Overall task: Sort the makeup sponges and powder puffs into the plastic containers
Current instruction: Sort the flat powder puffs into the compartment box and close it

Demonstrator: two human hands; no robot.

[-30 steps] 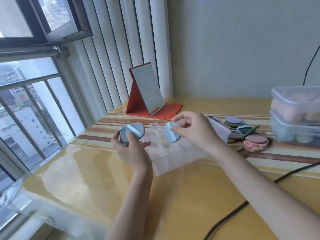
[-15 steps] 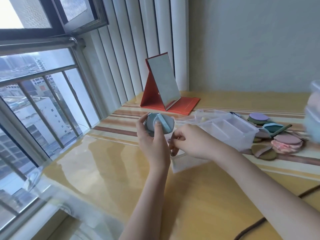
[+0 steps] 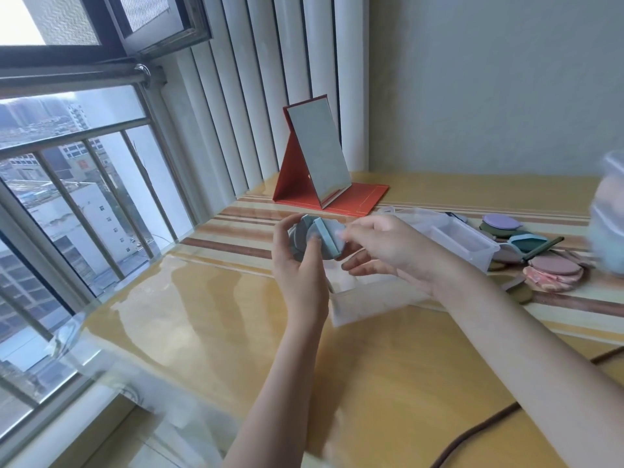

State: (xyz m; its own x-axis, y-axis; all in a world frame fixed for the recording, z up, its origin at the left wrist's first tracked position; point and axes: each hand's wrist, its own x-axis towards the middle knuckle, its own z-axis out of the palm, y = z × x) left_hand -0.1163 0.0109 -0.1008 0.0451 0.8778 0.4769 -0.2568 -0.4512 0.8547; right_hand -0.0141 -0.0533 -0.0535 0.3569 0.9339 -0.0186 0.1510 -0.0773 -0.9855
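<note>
While the left hand grips blue-grey powder puffs, the right hand pinches their edge, fingertips blurred. Stacked containers are cut off at right.

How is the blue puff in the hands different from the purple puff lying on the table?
The blue puff is held up on edge in the left hand, with the right hand touching it; the purple puff lies flat on top of a small pile. The blue puff shows a strap across it; the purple puff shows only a plain face. Both are round and flat.
</note>
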